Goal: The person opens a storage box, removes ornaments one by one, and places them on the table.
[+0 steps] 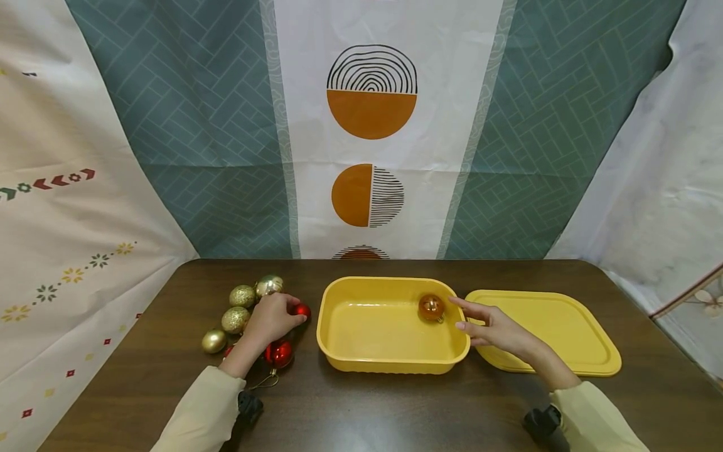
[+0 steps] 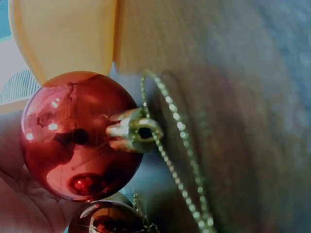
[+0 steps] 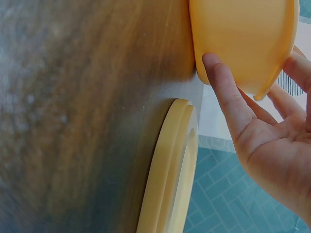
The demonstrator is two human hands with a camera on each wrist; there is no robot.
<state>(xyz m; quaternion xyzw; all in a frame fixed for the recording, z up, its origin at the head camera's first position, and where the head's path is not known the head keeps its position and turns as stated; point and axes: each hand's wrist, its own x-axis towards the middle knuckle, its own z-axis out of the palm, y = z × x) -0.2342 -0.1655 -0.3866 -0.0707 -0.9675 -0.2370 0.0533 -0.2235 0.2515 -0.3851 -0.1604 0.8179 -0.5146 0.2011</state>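
One orange bauble (image 1: 432, 307) in tub (image 1: 339, 351); right hand (image 1: 491, 326) at its 3 o'clock, fingers loose; left hand (image 1: 271, 319) grips red bauble (image 1: 301, 310); six appear left on counter (image 1: 395, 408).

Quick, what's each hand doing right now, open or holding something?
Left hand: grips a red bauble.
Right hand: open, holds nothing, fingers by the yellow tub.

Pale cream long sleeves (image 1: 203, 408) cover both forearms, with 2 black wrist-mounted cameras (image 1: 248, 407) beneath.

The left hand (image 1: 272, 319) covers most of a red bauble (image 1: 301, 310), perhaps gripping it.
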